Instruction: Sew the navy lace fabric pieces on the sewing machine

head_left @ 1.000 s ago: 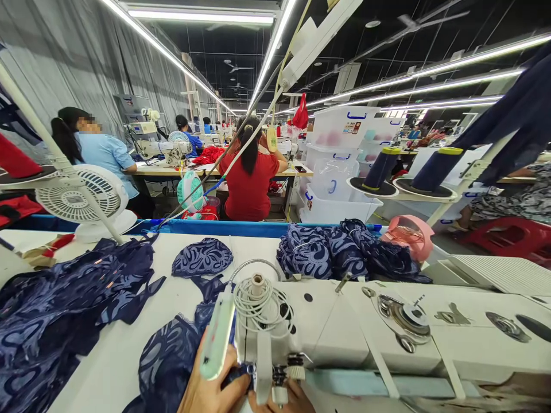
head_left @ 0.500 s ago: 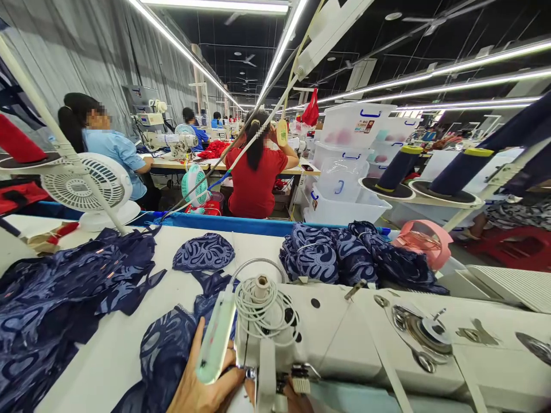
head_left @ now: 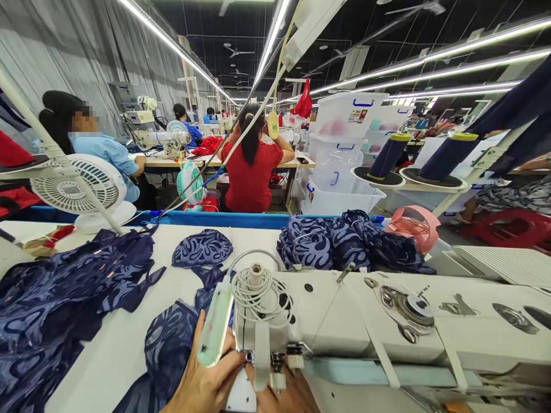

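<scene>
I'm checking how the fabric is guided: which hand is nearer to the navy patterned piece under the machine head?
Left. The left hand rests against the navy patterned piece; the right hand sits below the sewing machine head, farther from it.

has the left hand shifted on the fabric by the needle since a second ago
Cannot tell for sure. The left hand rests on the patterned navy fabric just left of the sewing machine head, as before. Its small shift in the picture matches the camera's own movement.

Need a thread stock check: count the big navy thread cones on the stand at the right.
2. One cone stands on the left dish, the other cone on the dish beside it to the right. More may be hidden outside the picture.
</scene>
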The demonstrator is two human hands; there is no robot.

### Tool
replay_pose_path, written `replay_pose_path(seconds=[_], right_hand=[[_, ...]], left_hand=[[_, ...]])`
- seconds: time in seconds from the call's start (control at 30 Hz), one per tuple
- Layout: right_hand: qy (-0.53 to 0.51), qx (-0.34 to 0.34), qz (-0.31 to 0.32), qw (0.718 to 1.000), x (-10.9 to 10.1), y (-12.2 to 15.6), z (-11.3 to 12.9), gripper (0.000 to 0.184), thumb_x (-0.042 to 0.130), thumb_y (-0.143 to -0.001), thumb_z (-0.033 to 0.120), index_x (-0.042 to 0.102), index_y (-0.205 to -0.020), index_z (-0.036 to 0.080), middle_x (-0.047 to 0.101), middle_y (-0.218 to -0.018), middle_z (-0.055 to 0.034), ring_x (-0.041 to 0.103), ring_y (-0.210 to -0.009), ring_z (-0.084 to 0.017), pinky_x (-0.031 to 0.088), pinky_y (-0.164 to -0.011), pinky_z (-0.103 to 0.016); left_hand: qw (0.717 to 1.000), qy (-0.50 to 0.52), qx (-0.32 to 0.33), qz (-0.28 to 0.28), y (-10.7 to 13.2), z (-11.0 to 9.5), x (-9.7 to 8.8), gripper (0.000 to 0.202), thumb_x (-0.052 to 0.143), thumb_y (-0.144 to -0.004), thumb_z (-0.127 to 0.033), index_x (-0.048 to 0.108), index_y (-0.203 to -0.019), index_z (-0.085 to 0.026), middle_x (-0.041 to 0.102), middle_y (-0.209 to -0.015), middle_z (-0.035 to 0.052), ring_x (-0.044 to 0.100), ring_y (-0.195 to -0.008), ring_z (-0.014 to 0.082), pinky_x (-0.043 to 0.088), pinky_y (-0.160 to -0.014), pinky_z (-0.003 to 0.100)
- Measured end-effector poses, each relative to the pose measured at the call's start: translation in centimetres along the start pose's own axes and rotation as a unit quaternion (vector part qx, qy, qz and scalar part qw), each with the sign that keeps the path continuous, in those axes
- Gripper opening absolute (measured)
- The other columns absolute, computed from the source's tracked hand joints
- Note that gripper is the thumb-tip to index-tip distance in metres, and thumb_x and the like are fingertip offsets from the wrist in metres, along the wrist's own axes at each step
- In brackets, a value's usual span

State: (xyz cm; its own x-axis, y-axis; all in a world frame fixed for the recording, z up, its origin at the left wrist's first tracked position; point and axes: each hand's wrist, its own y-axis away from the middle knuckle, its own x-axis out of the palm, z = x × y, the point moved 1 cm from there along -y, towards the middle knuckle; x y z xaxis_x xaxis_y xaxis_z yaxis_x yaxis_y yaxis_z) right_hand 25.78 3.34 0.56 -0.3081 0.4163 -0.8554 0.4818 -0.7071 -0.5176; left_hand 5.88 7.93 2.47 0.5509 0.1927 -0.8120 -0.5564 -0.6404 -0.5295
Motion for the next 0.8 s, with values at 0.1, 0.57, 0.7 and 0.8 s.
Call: replay_pose_path(seconds=[0.1,0.57,0.7,0.8], right_hand=[[-0.026,0.002,0.014,1.000,-0.7,-0.4,0.1,0.038,0.052,-0.090,0.010,0.060,-0.126,0.020,0.074,-0.104,-0.0076,0.067,-0.097,-0.024,0.053,-0.077,-0.030],[-0.103,0.037,0.008,0.994,-1.1,-0.2,0.3,0.038,0.048,-0.094,0.014,0.058,-0.129,0.024,0.068,-0.099,-0.0057,0.059,-0.092,-0.025,0.041,-0.082,-0.038],[-0.071,0.026,0.054,0.996,-1.6,-0.9,1.0,0.038,0.050,-0.097,0.023,0.054,-0.135,0.025,0.066,-0.114,-0.0078,0.057,-0.099,-0.027,0.039,-0.089,-0.041],[-0.071,0.018,0.067,0.995,-1.8,-1.0,1.1,0.028,0.053,-0.097,0.029,0.059,-0.124,0.026,0.065,-0.116,-0.0069,0.057,-0.101,-0.027,0.039,-0.093,-0.041]], left_hand=[[1.000,0.007,0.006,0.002,-0.5,-0.3,-0.4,0.027,0.045,-0.097,-0.013,0.068,-0.102,-0.026,0.071,-0.100,0.0051,0.067,-0.100,0.0214,0.061,-0.086,0.039],[0.982,0.131,-0.138,0.021,-0.4,0.4,0.0,0.019,0.053,-0.094,-0.027,0.070,-0.086,-0.024,0.073,-0.098,0.0037,0.066,-0.096,0.0214,0.052,-0.098,0.042],[0.977,0.139,-0.160,0.030,-1.1,0.3,-0.3,0.017,0.057,-0.091,-0.029,0.072,-0.083,-0.025,0.072,-0.092,0.0021,0.066,-0.094,0.0207,0.054,-0.095,0.039],[0.974,0.144,-0.173,0.037,-1.5,0.1,-0.4,0.016,0.059,-0.089,-0.029,0.073,-0.083,-0.026,0.072,-0.090,0.0018,0.067,-0.096,0.0212,0.054,-0.095,0.038]])
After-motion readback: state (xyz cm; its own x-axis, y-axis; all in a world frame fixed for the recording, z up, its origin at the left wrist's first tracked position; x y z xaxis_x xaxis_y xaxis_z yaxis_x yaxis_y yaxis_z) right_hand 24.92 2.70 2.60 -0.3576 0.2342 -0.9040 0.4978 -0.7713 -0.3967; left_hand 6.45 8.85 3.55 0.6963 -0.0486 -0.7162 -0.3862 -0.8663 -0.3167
